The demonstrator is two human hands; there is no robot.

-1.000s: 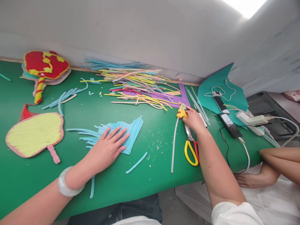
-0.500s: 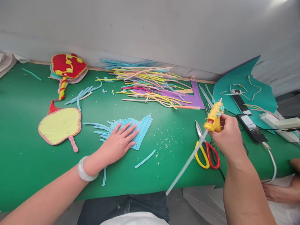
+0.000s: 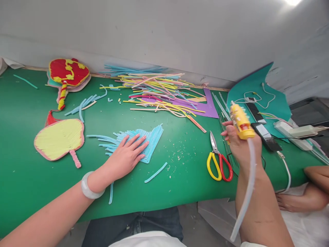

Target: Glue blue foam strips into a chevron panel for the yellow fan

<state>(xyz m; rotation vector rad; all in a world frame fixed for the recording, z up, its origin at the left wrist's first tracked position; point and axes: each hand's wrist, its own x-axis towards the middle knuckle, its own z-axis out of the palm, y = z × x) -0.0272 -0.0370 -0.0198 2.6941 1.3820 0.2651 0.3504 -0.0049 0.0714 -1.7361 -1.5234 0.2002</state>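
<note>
My left hand lies flat, fingers spread, on a blue fan-like piece of pipe cleaners on the green table. Loose blue strands stick out on its left side. My right hand grips a yellow hot glue gun in the air, its nozzle pointing up and away. A long translucent glue stick hangs from the gun's back end over my forearm. Scissors with one yellow and one red handle lie left of my right wrist. A cut blue strand rests between the hands.
Many coloured pipe cleaners are heaped at the back by the wall. Finished fan shapes, one red and one yellow, lie left. Phones and a power strip are at right, near another person's arms.
My right hand has turned the glue gun; its glue stick swung from lower left to hang nearly straight down. My left hand stays on the blue piece. The view has shifted slightly right.
</note>
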